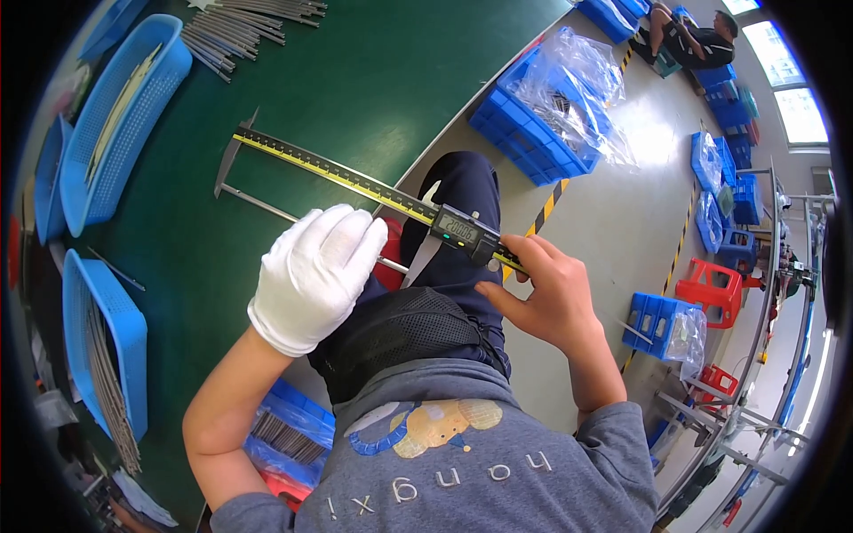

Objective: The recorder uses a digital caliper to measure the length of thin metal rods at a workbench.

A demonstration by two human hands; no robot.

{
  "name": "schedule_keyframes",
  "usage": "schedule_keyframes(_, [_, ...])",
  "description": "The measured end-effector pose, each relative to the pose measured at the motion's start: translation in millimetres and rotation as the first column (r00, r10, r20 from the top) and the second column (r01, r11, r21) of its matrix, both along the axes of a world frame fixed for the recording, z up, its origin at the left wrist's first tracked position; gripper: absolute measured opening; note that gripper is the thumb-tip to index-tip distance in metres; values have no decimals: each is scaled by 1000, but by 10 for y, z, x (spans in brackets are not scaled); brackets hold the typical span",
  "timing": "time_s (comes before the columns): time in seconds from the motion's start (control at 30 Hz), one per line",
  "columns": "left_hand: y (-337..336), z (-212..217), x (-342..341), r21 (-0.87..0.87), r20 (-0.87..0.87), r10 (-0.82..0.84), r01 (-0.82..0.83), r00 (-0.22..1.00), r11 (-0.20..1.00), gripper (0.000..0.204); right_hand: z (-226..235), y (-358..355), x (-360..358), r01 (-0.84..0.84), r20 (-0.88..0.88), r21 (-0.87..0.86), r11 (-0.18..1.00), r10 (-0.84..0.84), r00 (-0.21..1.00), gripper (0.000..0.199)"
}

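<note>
My left hand (311,277), in a white glove, is closed around a thin metal rod (259,203). The rod runs between the jaws of a long digital caliper (342,178), one end at the far-left jaw, the other by the sliding jaw near my lap. My bare right hand (553,289) grips the caliper's beam end, thumb and fingers beside the display housing (460,228). The caliper slants from the upper left down to the right, over the table edge and my legs. Whether both jaws press on the rod is too fine to tell.
On the green table (373,67) lies a pile of metal rods (235,35). Blue baskets (133,133) line its left side, one holding rods (107,382). A blue crate (533,124) with plastic bags stands beyond the edge. A red stool (711,291) and a seated person (697,40) are farther right.
</note>
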State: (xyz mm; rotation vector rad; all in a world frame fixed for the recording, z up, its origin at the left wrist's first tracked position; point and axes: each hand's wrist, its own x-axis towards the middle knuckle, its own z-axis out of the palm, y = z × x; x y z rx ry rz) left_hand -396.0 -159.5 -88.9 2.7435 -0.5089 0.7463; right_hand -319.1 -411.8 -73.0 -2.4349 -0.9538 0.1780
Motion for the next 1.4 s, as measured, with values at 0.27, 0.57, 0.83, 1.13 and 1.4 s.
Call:
schedule_keyframes(0.27, [13,-27,-52,118,-38,-25,29,999,993,24,-38,12,49,8,-23,24,1000,-7,1000,34])
schedule_keyframes(0.57, [230,459,187,99,140,40,-54,989,994,34,-32,-41,81,14,-33,32,999,-13,999,28])
schedule_keyframes(0.83, [1404,158,1224,358,264,152,-244,952,901,10,-3,-37,42,-4,-1,75,997,4,1000,29])
schedule_keyframes(1.13, [1822,166,1044,360,301,420,-510,856,781,23,-62,-46,62,27,-40,90,996,-24,999,29])
schedule_keyframes(1.4, [2351,1402,-182,362,229,868,-866,441,344,20,-122,-124,162,6,-18,124,992,-3,1000,29])
